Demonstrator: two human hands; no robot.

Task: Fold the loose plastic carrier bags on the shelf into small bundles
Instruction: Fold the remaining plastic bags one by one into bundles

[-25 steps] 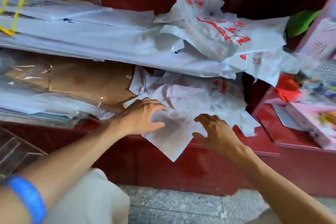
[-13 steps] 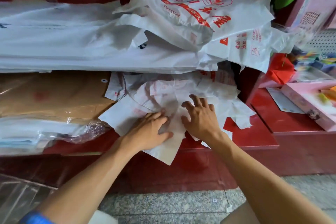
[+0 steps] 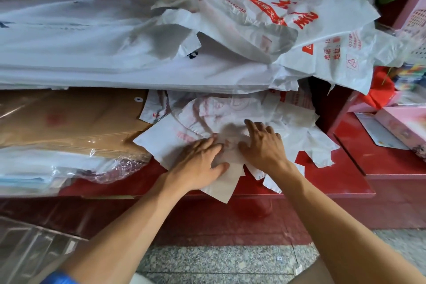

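A crumpled white carrier bag (image 3: pixel 161 143) with faint red print lies on the red shelf (image 3: pixel 327 189), its lower corner hanging over the front edge. My left hand (image 3: pixel 198 163) lies flat on its near part, fingers straight and pointing right. My right hand (image 3: pixel 262 145) presses down on the bag's middle with spread fingers, thumb close to the left fingertips. More loose white bags with red lettering (image 3: pixel 288 18) are heaped on the upper level, above and behind my hands.
A long stack of white plastic sheets (image 3: pixel 80 53) runs across the upper level. Brown envelopes in clear wrap (image 3: pixel 64 122) lie left of the bag. Pink boxes (image 3: pixel 405 127) and red items sit at the right. Grey speckled floor (image 3: pixel 219 263) lies below.
Both hands came together on the bag: the right moved left and forward onto its middle, the left slid right. The view shifted up and closer.
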